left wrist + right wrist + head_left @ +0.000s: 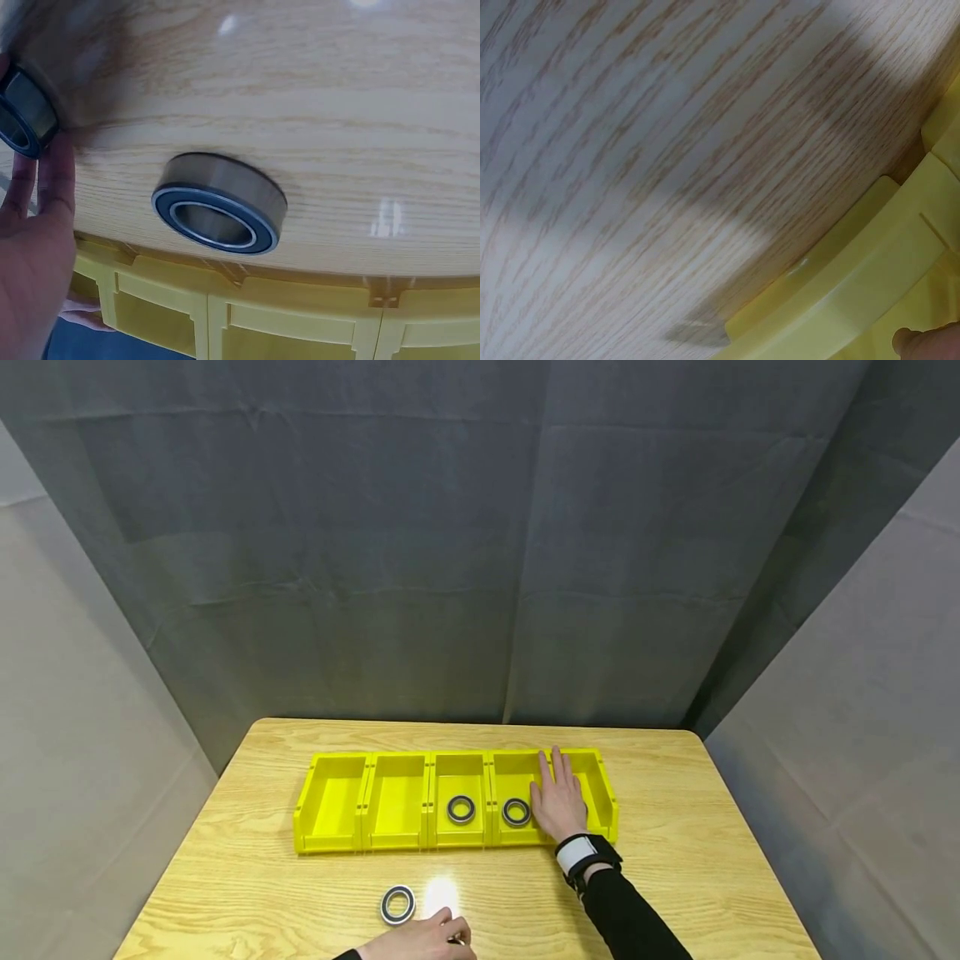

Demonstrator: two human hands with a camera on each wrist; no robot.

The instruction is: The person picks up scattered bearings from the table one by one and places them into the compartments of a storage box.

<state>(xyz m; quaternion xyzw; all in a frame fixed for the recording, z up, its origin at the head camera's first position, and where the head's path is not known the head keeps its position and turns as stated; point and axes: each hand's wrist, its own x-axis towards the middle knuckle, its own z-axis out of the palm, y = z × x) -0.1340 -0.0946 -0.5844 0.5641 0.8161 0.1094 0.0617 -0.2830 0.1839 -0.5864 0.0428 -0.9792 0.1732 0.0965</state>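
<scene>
My left hand (pixel 423 937) is low over the near part of the table and pinches a ball bearing (pixel 31 112) between thumb and fingers, clearest in the left wrist view. Beside that hand another bearing (pixel 397 905) lies flat on the wood. My right hand (pixel 558 802) reaches over the two rightmost yellow bins (pixel 330 843), fingers extended toward their back rim. Just left of this hand, a bearing (pixel 516 812) lies in the second bin from the right. One more bearing (pixel 461 810) sits in the middle bin. The right hand hides part of the rightmost bin.
The yellow bins stand side by side in a row across the light wood table (pixel 247 827). A dark grey curtain (pixel 375 568) hangs behind the table, with pale panels (pixel 862 760) along both sides.
</scene>
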